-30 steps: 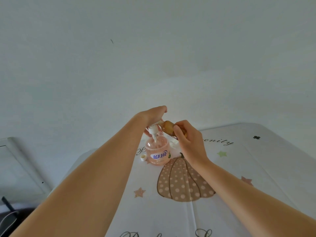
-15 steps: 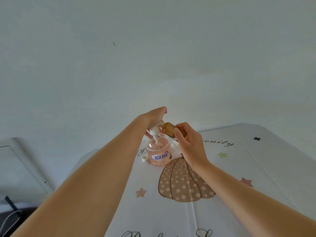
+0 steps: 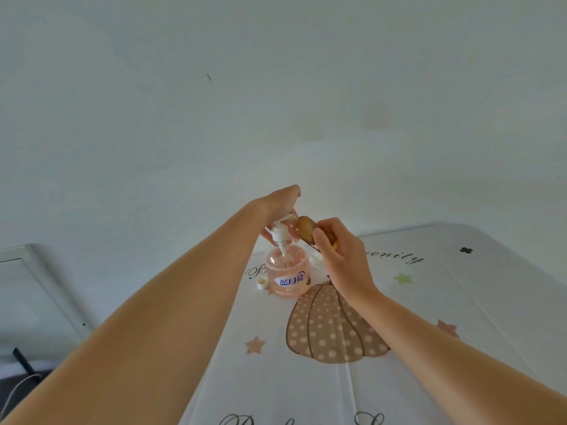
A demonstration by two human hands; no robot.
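Observation:
A pink pump bottle of hand soap (image 3: pixel 287 273) with a blue and white label stands on the table (image 3: pixel 460 302). My left hand (image 3: pixel 276 204) lies over its white pump head (image 3: pixel 280 233), fingers curled round it. My right hand (image 3: pixel 340 253) grips a small amber bottle (image 3: pixel 305 228), tilted with its mouth against the pump's spout. A small white cap (image 3: pixel 261 283) lies on the table just left of the soap bottle.
The table wears a white cloth printed with a dotted brown pumpkin (image 3: pixel 331 329), stars and script lettering. A plain wall rises behind it. A white frame (image 3: pixel 46 280) leans at the far left, with a dark item and cable (image 3: pixel 21 372) below.
Both hands stay on the pump and the amber bottle. The pump head has risen slightly since half a second ago. The view has shifted a little.

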